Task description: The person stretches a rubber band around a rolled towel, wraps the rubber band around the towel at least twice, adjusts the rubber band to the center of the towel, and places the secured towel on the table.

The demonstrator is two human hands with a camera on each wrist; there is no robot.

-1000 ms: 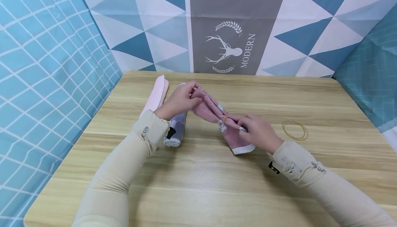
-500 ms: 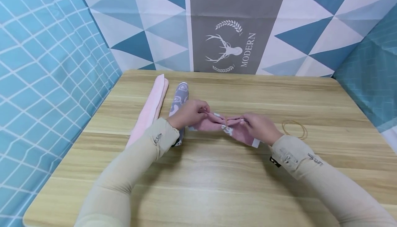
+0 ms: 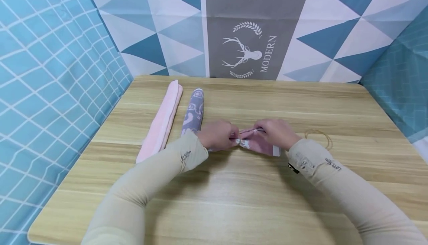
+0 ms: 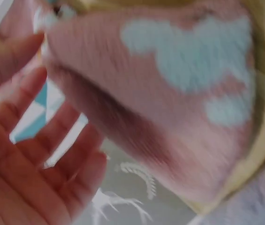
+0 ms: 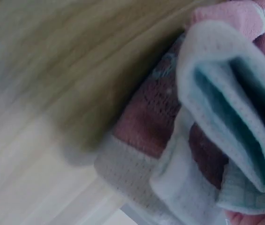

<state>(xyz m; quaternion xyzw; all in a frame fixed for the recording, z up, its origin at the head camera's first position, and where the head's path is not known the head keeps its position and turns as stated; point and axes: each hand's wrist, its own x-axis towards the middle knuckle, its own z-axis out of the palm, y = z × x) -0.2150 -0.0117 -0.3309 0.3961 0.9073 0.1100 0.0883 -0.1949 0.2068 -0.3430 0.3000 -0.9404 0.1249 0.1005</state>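
From right wrist only: gaping hem (image 5: pixel 209 44)

The folded towel (image 3: pixel 159 124) lies nearest the left edge of the worktop (image 3: pixel 217 200), the rolled towel (image 3: pixel 194 112) to its right. The rubber loop (image 3: pixel 317 131) lies nearest the right edge, right of the gathered towel (image 3: pixel 264 144).

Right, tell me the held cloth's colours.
The cloth is dusty pink with pale blue-green patches; the left wrist view shows them best.
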